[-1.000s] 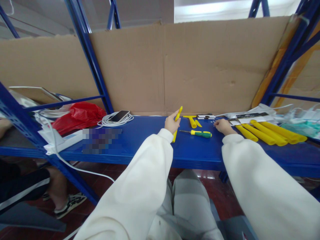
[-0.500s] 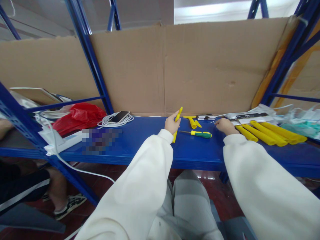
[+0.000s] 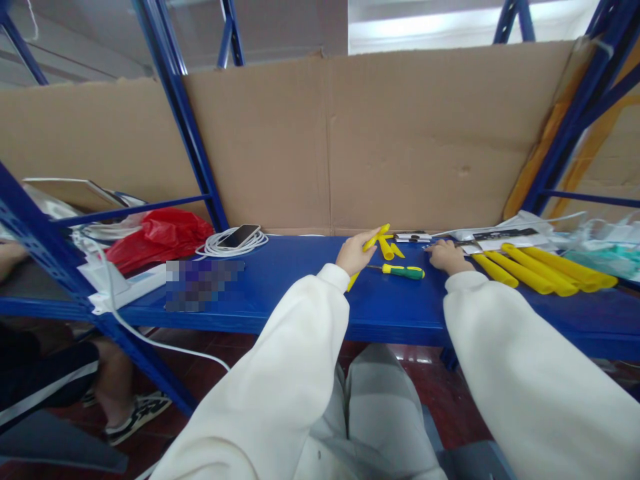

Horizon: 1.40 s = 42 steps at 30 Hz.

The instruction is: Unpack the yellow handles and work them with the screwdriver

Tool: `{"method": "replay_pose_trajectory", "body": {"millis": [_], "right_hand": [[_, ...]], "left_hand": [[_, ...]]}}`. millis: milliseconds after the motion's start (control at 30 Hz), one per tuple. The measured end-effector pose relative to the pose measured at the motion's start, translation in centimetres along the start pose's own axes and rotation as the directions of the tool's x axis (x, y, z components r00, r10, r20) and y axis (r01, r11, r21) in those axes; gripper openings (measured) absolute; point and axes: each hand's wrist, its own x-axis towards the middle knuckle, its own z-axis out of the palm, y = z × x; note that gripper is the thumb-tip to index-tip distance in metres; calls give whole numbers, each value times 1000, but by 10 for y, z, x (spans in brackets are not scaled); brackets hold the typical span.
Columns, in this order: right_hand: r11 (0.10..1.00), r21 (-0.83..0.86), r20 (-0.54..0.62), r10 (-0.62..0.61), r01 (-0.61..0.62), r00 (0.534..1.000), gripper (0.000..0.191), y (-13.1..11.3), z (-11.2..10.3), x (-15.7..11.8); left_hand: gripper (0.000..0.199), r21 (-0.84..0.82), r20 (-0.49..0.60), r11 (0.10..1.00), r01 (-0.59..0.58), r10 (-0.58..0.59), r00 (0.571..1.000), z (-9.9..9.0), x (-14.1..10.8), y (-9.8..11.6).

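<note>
My left hand (image 3: 353, 253) is closed around a yellow plastic piece (image 3: 378, 236); one end points up and right, the other shows below the palm. A screwdriver (image 3: 404, 271) with a yellow and green handle lies between my hands, its tip toward the left one. Behind it are a short yellow tube (image 3: 386, 249) and a small yellow wedge (image 3: 397, 251). My right hand (image 3: 449, 257) rests low at the table, fingertips together over tiny bits too small to name. Several long yellow tubes (image 3: 530, 270) lie just right of it.
Against the cardboard back panel (image 3: 400, 147) are a small black and white item (image 3: 413, 237) and a white package (image 3: 510, 235). To the left lie a phone (image 3: 241, 235) on a coiled white cable, a red bag (image 3: 160, 233) and a white power strip (image 3: 135, 290). Another person sits far left.
My left hand has tilted the yellow piece over to the right and lowered its upper end. My right fingers have stretched slightly left along the table. The screwdriver stays put.
</note>
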Motion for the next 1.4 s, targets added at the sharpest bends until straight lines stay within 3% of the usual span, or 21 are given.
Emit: {"method": "replay_pose_trajectory", "body": {"millis": [300, 433, 567, 633, 800, 933, 1067, 1267, 1400], "right_hand": [[997, -76, 35, -1, 4, 999, 53, -2, 5, 7], [1000, -17, -43, -2, 1, 999, 51, -4, 3, 5], [986, 159, -229, -2, 39, 973, 44, -11, -6, 6], [944, 309, -260, -33, 116, 965, 39, -16, -11, 7], [698, 650, -242, -186, 302, 952, 30, -29, -16, 6], [544, 762, -220, -293, 352, 930, 25, -38, -17, -1], [464, 811, -216, -326, 355, 920, 16, -44, -19, -6], [461, 827, -183, -322, 322, 929, 16, -48, -20, -10], [547, 810, -159, -145, 213, 977, 15, -39, -21, -5]], "left_hand": [[53, 195, 208, 947, -255, 214, 954, -3, 4, 7], [54, 247, 280, 913, -324, 253, 926, -4, 4, 9], [52, 403, 337, 859, -315, 181, 924, -4, 0, 15], [52, 507, 367, 808, -299, 112, 924, -3, -3, 19], [53, 670, 388, 682, -292, 13, 922, -2, -9, 23], [54, 700, 381, 654, -289, 1, 925, -1, -11, 21], [56, 709, 384, 643, -288, -10, 923, -2, -12, 23], [57, 712, 392, 642, -285, -27, 919, -2, -12, 23], [56, 714, 392, 641, -281, -33, 919, -1, -11, 19]]}}
